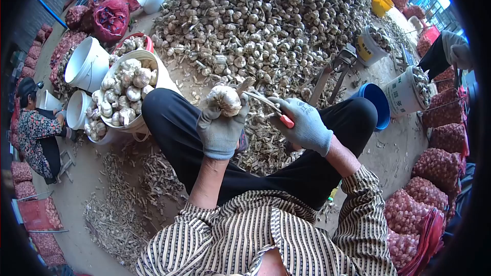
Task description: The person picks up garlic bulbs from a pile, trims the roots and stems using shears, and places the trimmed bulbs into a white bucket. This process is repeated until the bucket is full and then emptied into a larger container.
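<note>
A garlic bulb [224, 99] with a short dry stem sits in my left hand [221, 134], whose gloved fingers are closed around its underside. My right hand [303, 125], also gloved, grips a pair of shears [262, 100] with red handle ends. The shears' blades point left and reach the bulb's stem. Beyond both hands rises a large heap of garlic [271, 36] with dry stems. Cut stem pieces [261, 148] litter the ground between my knees. Left of my knee stands a white bucket [166, 79] filled with trimmed bulbs.
More white buckets [87, 66] stand at the left, near a seated person [41, 128]. A blue bucket [377, 103] and a garlic-filled bucket [404, 94] are on the right. Red mesh sacks [440, 168] line the right side. A metal-and-wood stand [327, 76] is beyond my right knee.
</note>
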Demonstrator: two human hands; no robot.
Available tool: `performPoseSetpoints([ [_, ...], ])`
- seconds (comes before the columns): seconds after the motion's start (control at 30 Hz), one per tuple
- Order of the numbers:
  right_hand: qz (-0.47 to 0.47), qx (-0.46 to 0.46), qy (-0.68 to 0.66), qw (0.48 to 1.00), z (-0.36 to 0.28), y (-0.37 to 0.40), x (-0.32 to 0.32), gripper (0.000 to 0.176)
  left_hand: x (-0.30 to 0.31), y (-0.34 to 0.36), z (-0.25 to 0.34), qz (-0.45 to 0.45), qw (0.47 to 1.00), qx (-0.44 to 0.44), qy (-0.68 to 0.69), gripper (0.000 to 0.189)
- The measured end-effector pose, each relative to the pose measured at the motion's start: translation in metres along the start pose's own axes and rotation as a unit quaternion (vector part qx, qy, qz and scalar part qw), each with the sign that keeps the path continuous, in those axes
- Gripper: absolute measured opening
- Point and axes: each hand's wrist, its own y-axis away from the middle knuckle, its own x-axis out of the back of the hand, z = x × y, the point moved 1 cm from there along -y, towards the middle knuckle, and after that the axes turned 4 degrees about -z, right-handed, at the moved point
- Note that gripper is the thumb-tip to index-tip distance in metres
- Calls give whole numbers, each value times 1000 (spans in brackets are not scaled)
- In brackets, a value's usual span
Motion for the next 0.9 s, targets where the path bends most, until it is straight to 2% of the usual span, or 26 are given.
performPoseSetpoints([
  [0.03,7,11,-6,1000,-2,-1,0,39,-4,2,-6,58,998,-10,-34,55],
  [0.1,23,9,-3,1000,2,-1,-5,36,-13,2,-12,91,993,-11,-70,56],
  [0.17,8,23,-43,999,7,0,-7,32,-16,-2,-11,77,997,-10,4,47],
  [0.2,28,14,-125,992,5,1,-7,23,-14,-6,-2,22,997,62,29,49],
  [0.23,25,19,-126,991,4,1,-5,23,-11,-6,0,22,998,57,28,49],
  [0.27,24,-58,-252,966,4,-1,-1,20,-10,-5,4,-14,999,34,29,51],
  [0.3,16,-127,-373,919,5,-5,0,17,-18,-4,11,-50,998,5,25,52],
  [0.33,22,-167,-381,909,8,-6,1,16,-22,4,21,-17,999,-35,-33,51],
  [0.37,20,-200,-391,898,13,-5,-1,15,-27,8,37,-47,989,-72,-118,53],
  [0.43,28,-153,-369,916,19,-2,-5,17,-39,24,75,-55,968,-151,-192,52],
  [0.47,33,-119,-333,935,21,-1,-7,20,-48,34,100,-29,956,-184,-225,45],
  [0.5,45,-90,-293,951,21,0,-7,23,-60,44,121,-15,923,-259,-283,37],
  [0.53,38,-78,-295,952,17,-2,-6,23,-66,52,147,43,835,-359,-415,36],
  [0.57,34,-106,-318,942,14,-2,-4,25,-72,57,175,102,718,-442,-529,34],
  [0.63,34,-134,-338,931,12,-4,-3,29,-74,66,227,153,599,-508,-600,32],
  [0.67,23,-130,-320,938,12,-4,-3,32,-67,65,252,151,600,-508,-599,32],
  [0.73,5,-126,-289,949,16,-4,-1,36,-45,56,293,201,413,-482,-747,32],
  [0.77,9,-124,-286,950,19,-4,-2,36,-35,48,305,178,301,-444,-825,36],
  [0.83,11,-129,-286,950,20,-5,-4,36,16,26,341,152,174,-338,-912,39],
  [0.9,32,-140,-304,942,18,-11,-1,32,23,14,353,139,-18,-228,-964,45],
])
